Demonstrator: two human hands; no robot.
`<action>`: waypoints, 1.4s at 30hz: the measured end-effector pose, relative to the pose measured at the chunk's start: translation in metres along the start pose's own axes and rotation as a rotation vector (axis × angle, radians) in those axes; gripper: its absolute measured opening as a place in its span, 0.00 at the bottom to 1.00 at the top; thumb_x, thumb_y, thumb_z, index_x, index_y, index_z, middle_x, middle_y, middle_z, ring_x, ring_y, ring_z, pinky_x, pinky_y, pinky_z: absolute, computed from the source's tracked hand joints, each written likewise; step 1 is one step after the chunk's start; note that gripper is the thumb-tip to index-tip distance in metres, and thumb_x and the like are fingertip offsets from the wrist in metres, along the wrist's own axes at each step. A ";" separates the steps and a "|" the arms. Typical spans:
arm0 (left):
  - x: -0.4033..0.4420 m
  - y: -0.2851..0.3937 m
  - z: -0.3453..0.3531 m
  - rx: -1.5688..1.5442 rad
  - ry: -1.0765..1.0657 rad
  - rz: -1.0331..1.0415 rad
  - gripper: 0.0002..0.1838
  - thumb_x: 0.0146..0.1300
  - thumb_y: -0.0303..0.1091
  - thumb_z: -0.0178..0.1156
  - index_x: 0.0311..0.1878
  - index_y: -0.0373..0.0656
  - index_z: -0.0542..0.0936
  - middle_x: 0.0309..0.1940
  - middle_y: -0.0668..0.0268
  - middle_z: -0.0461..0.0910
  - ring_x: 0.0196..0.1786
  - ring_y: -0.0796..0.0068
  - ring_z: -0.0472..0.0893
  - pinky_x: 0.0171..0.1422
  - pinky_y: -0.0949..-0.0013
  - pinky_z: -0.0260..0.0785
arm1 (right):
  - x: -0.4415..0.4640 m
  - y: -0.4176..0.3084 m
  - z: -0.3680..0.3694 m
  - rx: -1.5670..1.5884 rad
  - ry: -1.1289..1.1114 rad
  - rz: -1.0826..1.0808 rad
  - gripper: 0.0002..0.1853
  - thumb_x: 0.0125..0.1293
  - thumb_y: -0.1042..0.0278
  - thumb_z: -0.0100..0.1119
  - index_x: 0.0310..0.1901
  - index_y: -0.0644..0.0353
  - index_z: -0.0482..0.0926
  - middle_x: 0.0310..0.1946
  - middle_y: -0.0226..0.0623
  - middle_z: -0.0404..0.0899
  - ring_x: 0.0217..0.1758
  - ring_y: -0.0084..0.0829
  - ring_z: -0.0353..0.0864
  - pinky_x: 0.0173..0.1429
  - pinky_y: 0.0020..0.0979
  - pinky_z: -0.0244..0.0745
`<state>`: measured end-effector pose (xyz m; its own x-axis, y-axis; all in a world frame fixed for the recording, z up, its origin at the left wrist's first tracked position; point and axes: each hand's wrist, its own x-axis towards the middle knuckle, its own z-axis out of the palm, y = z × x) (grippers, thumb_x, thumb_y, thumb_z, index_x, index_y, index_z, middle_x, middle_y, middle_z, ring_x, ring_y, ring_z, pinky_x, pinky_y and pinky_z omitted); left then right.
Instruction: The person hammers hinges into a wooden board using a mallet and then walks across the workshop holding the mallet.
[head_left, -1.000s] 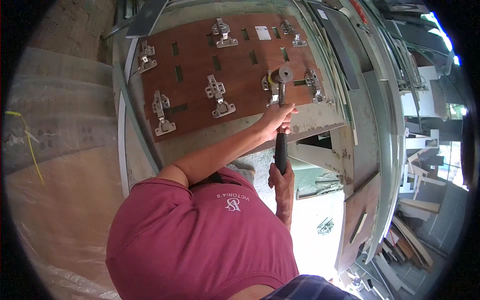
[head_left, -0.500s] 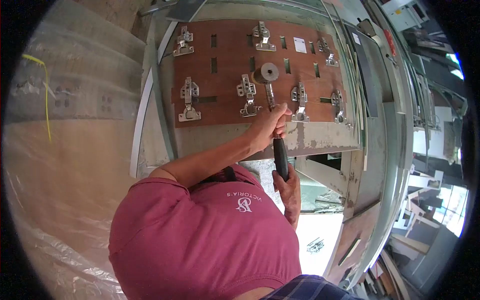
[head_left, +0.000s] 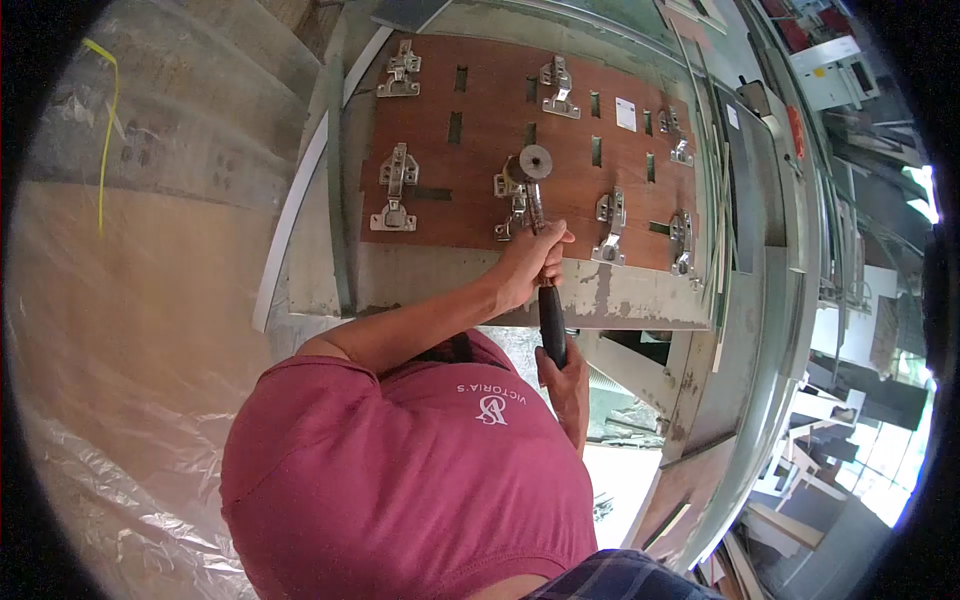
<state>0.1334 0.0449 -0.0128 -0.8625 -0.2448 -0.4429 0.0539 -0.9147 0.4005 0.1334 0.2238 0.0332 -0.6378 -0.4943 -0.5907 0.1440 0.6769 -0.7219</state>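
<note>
My left hand (head_left: 532, 262) is closed round the metal shaft of a hammer (head_left: 552, 322), above the near edge of a reddish-brown board (head_left: 440, 110). Lower down, my right hand (head_left: 566, 382) grips the black handle near its end. The round hammer head (head_left: 535, 163) is over the upper part of a metal hinge (head_left: 510, 215) in the board's near row and partly hides it; contact cannot be made out. Other hinges lie on the board, among them one at the near left (head_left: 396, 190) and one to the right (head_left: 609, 226). Several dark rectangular slots show between them.
The board lies on a worn worktable (head_left: 450, 275). Long thin strips (head_left: 715, 220) run along its right side, and a white strip (head_left: 292, 220) stands at the left. Plastic sheeting (head_left: 150, 330) covers a large surface further left. A white label (head_left: 625, 114) is on the board.
The hammer head has gone leftward across the board, from the hinge right of the middle to the one left of it. Both hands keep hold of the hammer. The camera view has shifted.
</note>
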 end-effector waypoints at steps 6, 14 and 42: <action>-0.005 0.006 0.000 -0.014 0.023 0.045 0.14 0.67 0.45 0.52 0.38 0.42 0.72 0.15 0.79 0.57 0.19 0.84 0.59 0.27 0.74 0.59 | 0.007 0.001 0.004 -0.019 0.001 -0.001 0.22 0.57 0.63 0.59 0.51 0.66 0.73 0.19 0.31 0.73 0.21 0.21 0.70 0.26 0.26 0.65; -0.037 0.051 -0.021 -0.095 0.114 0.284 0.15 0.66 0.45 0.54 0.38 0.41 0.73 0.15 0.78 0.55 0.19 0.84 0.58 0.28 0.74 0.57 | 0.034 -0.028 0.018 -0.265 -0.173 -0.314 0.20 0.57 0.63 0.58 0.49 0.65 0.73 0.31 0.44 0.77 0.34 0.32 0.76 0.41 0.33 0.70; 0.005 0.140 -0.025 -0.127 0.109 0.460 0.14 0.64 0.45 0.56 0.39 0.42 0.73 0.15 0.79 0.55 0.18 0.84 0.58 0.25 0.73 0.56 | 0.083 -0.123 0.038 -0.249 -0.258 -0.300 0.16 0.60 0.62 0.57 0.45 0.63 0.73 0.23 0.37 0.76 0.24 0.26 0.73 0.29 0.30 0.69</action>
<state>0.1491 -0.0923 0.0210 -0.6772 -0.6589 -0.3275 0.4841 -0.7341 0.4761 0.0920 0.0788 0.0595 -0.4101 -0.7863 -0.4621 -0.2244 0.5781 -0.7845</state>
